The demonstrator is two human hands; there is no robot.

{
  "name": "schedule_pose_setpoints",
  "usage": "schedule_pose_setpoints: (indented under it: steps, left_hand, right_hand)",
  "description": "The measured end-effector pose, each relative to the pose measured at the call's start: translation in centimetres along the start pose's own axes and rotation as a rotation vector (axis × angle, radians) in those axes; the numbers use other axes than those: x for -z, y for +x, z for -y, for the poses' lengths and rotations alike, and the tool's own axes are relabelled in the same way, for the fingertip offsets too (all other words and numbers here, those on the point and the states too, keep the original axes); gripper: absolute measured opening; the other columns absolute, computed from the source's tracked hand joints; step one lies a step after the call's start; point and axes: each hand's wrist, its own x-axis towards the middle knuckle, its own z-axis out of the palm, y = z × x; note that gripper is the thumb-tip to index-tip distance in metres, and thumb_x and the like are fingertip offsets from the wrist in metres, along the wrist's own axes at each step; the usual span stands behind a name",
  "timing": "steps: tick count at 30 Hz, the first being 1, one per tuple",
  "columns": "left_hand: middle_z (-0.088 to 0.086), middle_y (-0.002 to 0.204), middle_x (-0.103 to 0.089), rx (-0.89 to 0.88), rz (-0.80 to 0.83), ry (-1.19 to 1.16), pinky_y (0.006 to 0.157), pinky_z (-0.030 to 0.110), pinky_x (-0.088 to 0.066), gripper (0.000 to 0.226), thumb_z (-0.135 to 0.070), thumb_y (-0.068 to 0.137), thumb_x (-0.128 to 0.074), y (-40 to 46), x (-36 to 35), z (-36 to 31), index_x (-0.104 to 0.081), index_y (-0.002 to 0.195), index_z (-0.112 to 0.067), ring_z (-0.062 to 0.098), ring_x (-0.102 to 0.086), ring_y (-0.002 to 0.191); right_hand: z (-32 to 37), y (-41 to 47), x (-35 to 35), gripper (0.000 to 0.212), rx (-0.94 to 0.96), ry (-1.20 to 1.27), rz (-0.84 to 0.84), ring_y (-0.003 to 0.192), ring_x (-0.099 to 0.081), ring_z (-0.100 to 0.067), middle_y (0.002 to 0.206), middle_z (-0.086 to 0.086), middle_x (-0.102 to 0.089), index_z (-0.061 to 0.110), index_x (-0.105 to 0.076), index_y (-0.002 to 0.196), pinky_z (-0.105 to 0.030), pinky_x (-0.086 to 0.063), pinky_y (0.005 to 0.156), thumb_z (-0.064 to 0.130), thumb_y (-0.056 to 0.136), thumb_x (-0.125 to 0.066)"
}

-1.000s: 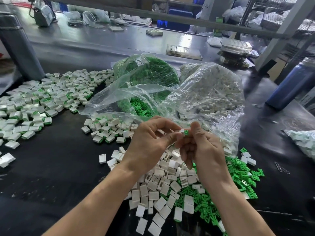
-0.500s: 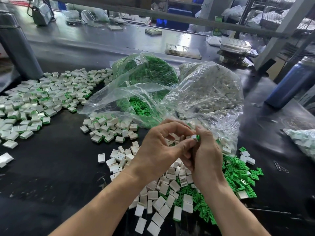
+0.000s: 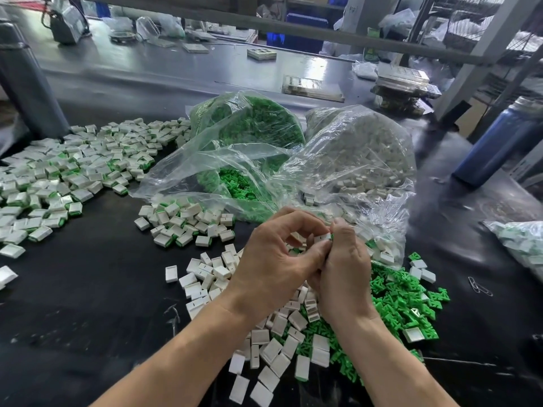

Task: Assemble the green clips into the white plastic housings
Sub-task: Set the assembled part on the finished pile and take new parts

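My left hand point(image 3: 276, 259) and my right hand point(image 3: 343, 268) meet above the black table, fingers curled. Between their fingertips they pinch one white housing point(image 3: 322, 238) with a sliver of green clip at its right edge. Below the hands lies a heap of loose white housings point(image 3: 282, 345). A heap of loose green clips point(image 3: 402, 301) spreads to the right of it. A small pile of assembled housings point(image 3: 182, 227) lies left of the hands, and a large spread of them point(image 3: 58, 171) covers the far left.
Two open clear bags stand behind the hands: one of green clips point(image 3: 249, 127), one of white housings point(image 3: 361, 154). A dark cylinder point(image 3: 26, 83) rises at far left, a blue bottle point(image 3: 499, 142) at right. Another bag point(image 3: 523, 245) and paper clips point(image 3: 479, 286) lie at right.
Both hands have stayed together on the housing, shifting slightly right and down. The green clip shows less now, nearly hidden at the housing's edge.
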Motion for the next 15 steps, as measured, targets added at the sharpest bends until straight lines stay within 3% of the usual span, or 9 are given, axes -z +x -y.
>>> schedule_pose_setpoints:
  steps: [9,11,13,15]
  left_hand:
    - [-0.004,0.100,-0.068,0.009,-0.021,-0.003,0.080,0.033,-0.061,0.011,-0.009,0.089,-0.079,-0.19,-0.05,-0.33,-0.074,0.094,-0.018,0.018,-0.068,0.088]
    - [-0.004,0.100,-0.068,0.005,-0.021,-0.002,0.080,0.032,-0.060,0.011,-0.009,0.089,-0.079,-0.23,-0.03,-0.39,-0.074,0.094,-0.018,0.018,-0.068,0.088]
    - [-0.003,0.100,-0.069,0.005,-0.024,-0.005,0.081,0.034,-0.061,0.010,-0.009,0.089,-0.079,-0.29,-0.01,-0.43,-0.074,0.094,-0.016,0.019,-0.068,0.089]
    - [-0.003,0.100,-0.069,0.006,-0.025,-0.005,0.081,0.035,-0.061,0.009,-0.009,0.089,-0.079,-0.30,0.01,-0.51,-0.074,0.094,-0.016,0.019,-0.068,0.089]
  right_hand:
    - [-0.95,0.37,0.18,0.065,0.029,0.014,-0.032,0.071,-0.075,-0.014,0.071,0.000,-0.076,0.023,-0.083,0.073,-0.025,-0.057,0.056,0.029,0.110,-0.029]
    - [-0.88,0.30,0.07,0.065,0.037,0.001,-0.037,0.065,-0.072,-0.016,0.066,0.004,-0.073,0.026,-0.082,0.071,-0.028,-0.055,0.056,0.031,0.108,-0.030]
    - [-0.73,0.14,-0.04,0.062,0.043,-0.033,-0.057,0.055,-0.056,-0.026,0.058,0.006,-0.065,0.030,-0.081,0.067,-0.035,-0.045,0.055,0.037,0.105,-0.032]
    - [-0.53,-0.03,-0.20,0.066,0.046,-0.039,-0.060,0.048,-0.053,-0.016,0.052,0.007,-0.062,0.034,-0.079,0.062,-0.032,-0.042,0.049,0.036,0.107,-0.031]
